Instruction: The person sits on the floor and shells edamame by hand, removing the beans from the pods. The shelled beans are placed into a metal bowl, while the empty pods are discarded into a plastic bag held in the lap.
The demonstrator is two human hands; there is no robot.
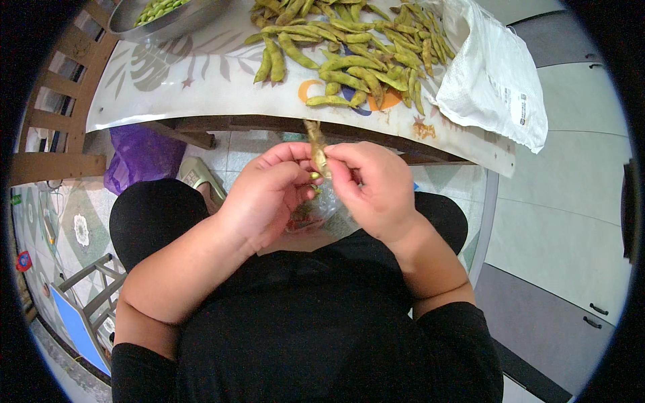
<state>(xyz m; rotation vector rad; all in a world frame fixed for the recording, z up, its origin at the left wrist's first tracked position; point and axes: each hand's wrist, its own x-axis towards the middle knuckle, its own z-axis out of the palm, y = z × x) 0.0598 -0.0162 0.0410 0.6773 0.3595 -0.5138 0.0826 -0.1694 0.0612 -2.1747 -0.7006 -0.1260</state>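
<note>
Both my hands meet over my lap, just in front of the table edge, around one brownish soybean pod (pixel 316 144) held upright. My right hand (pixel 373 181) pinches the pod between thumb and fingers. My left hand (pixel 272 185) has its fingers closed on the pod's other side, with a small green bean (pixel 314 176) by its thumb. Beyond them on the table lies a pile of green and yellowish soybean pods (pixel 363 64). A metal bowl (pixel 195 19) with shelled green beans (pixel 160 9) stands at the far left.
A white sack (pixel 487 74) lies at the table's right end, touching the pods. Below my hands is a clear plastic bag (pixel 322 205), partly hidden. A purple bag (pixel 144 158) and a slipper (pixel 196 176) are under the table. Left stands a blue-topped stool (pixel 77 326); cabinets (pixel 557 201) line the right.
</note>
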